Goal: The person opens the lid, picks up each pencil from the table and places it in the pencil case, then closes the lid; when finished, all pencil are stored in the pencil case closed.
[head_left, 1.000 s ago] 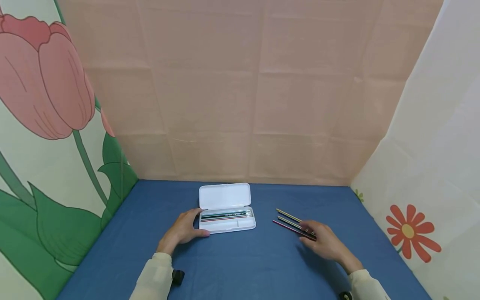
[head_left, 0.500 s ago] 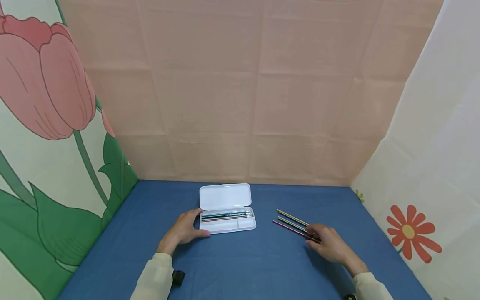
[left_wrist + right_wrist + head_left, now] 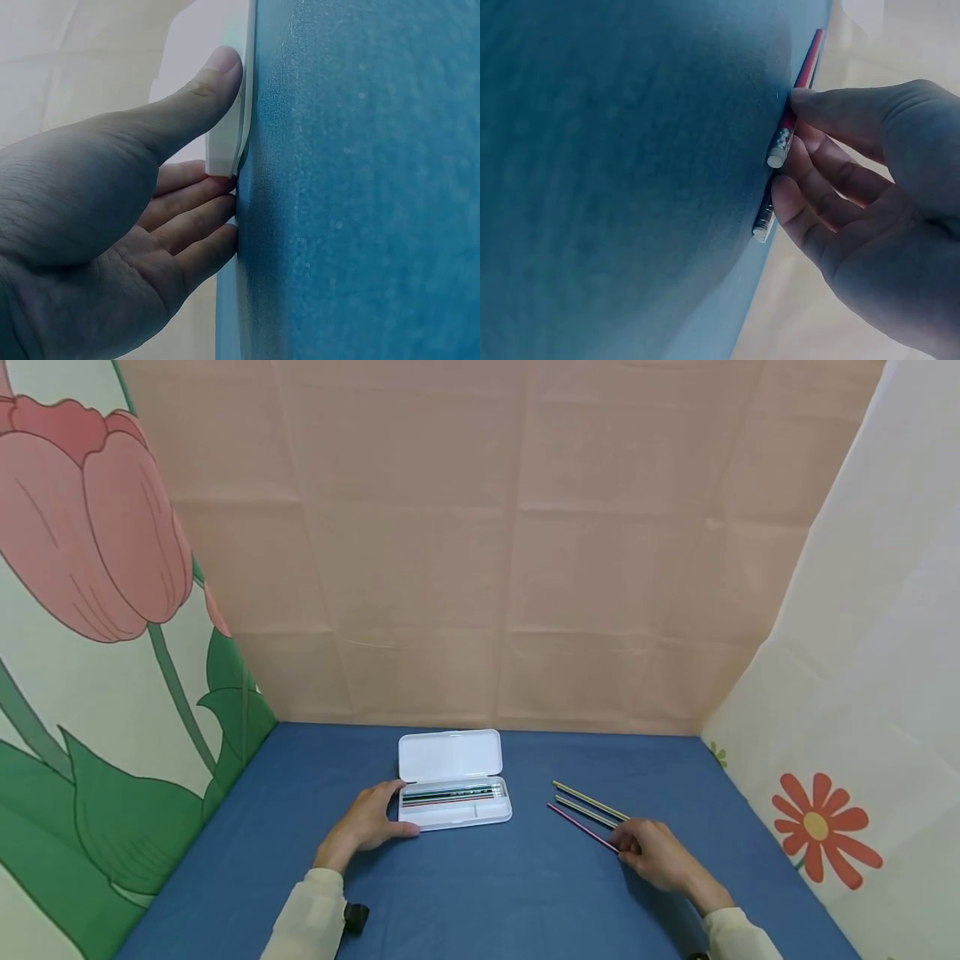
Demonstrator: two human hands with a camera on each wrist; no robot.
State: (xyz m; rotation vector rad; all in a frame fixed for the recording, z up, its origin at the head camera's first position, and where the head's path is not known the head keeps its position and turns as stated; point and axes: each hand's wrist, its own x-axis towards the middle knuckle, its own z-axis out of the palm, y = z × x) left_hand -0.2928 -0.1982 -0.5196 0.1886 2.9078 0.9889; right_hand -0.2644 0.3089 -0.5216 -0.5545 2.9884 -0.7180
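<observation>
An open white pencil case (image 3: 453, 812) lies on the blue cloth, its lid (image 3: 450, 756) tipped back and several pencils (image 3: 448, 794) in its rear compartment. My left hand (image 3: 367, 818) holds the case's left end, thumb (image 3: 221, 71) on the front edge and fingers at the side and back. To the right, my right hand (image 3: 656, 853) pinches a red pencil (image 3: 806, 67) near its white eraser, thumb on top. A yellow pencil (image 3: 588, 799) and a yellow-and-dark striped pencil (image 3: 581, 810) lie beside it, their near ends hidden by the hand.
Blue cloth (image 3: 480, 893) covers the table. A beige sheet (image 3: 480, 568) hangs behind it. Printed sheets stand on both sides, a tulip (image 3: 97, 535) on the left and a red flower (image 3: 816, 822) on the right.
My right hand has shifted slightly right and toward me. The red pencil's near end has swung toward me, away from the other two. The left hand and case stay put.
</observation>
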